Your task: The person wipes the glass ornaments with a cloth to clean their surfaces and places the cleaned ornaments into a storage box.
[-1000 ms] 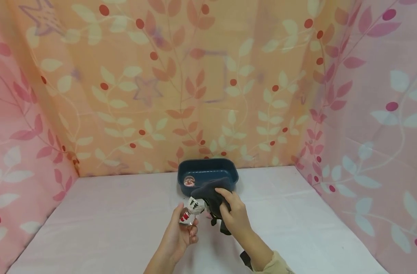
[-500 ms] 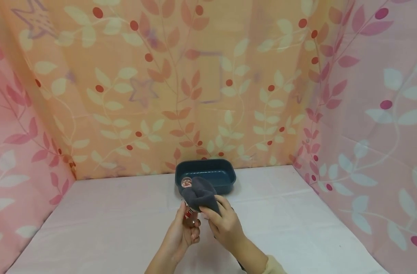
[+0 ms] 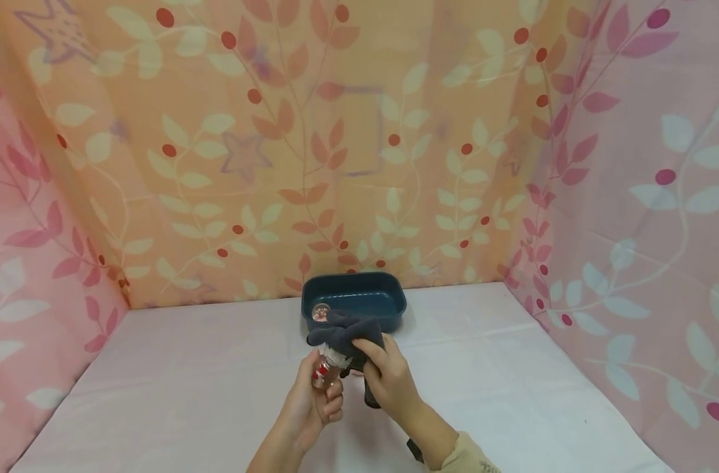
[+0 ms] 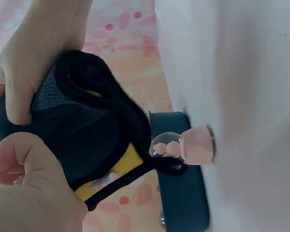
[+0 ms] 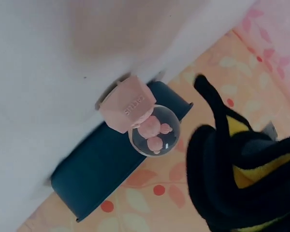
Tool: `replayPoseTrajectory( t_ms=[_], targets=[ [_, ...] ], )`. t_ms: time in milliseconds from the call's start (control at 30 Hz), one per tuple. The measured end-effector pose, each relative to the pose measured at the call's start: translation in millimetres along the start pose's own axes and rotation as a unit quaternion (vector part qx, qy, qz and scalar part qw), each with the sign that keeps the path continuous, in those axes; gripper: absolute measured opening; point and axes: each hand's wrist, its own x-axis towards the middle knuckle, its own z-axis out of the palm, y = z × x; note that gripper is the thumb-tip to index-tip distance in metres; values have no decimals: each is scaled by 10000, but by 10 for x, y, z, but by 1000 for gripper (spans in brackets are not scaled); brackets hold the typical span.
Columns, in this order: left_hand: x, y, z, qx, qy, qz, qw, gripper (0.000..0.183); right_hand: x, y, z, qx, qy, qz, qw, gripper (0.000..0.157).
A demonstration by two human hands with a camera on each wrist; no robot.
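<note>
My left hand (image 3: 308, 408) grips a small clear snow globe (image 3: 322, 376) with a red-and-white figure inside and a white base. Over that base lies a dark grey cloth (image 3: 350, 334), pinched by my right hand (image 3: 394, 380). The cloth has black edging and a strap, with yellow lining showing in the left wrist view. There it hides the globe, and both hands meet at the cloth. Below the hands stands a pink-based globe (image 5: 128, 105) marked CACTUS, with pink balls in its clear dome; in the head view it is mostly covered.
Behind the hands, a dark blue basin (image 3: 377, 305) stands on the white tablecloth (image 3: 205, 374) near the back curtain. Another clear globe (image 3: 320, 312) with a pinkish figure sits in its left end. Patterned curtains (image 3: 643, 263) enclose the table at the back and sides.
The right hand has brought the cloth left onto the globe's white base and shifted it about there. The left hand still holds the globe in nearly the same place.
</note>
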Motion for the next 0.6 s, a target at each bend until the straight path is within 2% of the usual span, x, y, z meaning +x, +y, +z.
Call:
replayPoseTrajectory(
  t_ms=[100,167,267,400,500,600],
  targets=[
    [17,-13,-32,-10,-27,-50,10000,49,-12,13,-14,36,66,462,9989,46],
    [21,-18,-41,28,50,-38,10000,49,-12,22,-23,53,143,623,9979,50],
    [19,-12,-50,28,329,15,9995,49,-10,44,-41,121,268,791,9964,51],
    [18,19,-64,37,706,119,9974,63,30,49,-78,175,443,1107,9927,49],
    [20,42,-83,83,804,168,9966,66,116,-7,-123,219,598,1268,9899,46],
    [23,56,-100,87,837,219,9962,56,264,-148,-197,344,661,1357,9879,42]
  ],
)
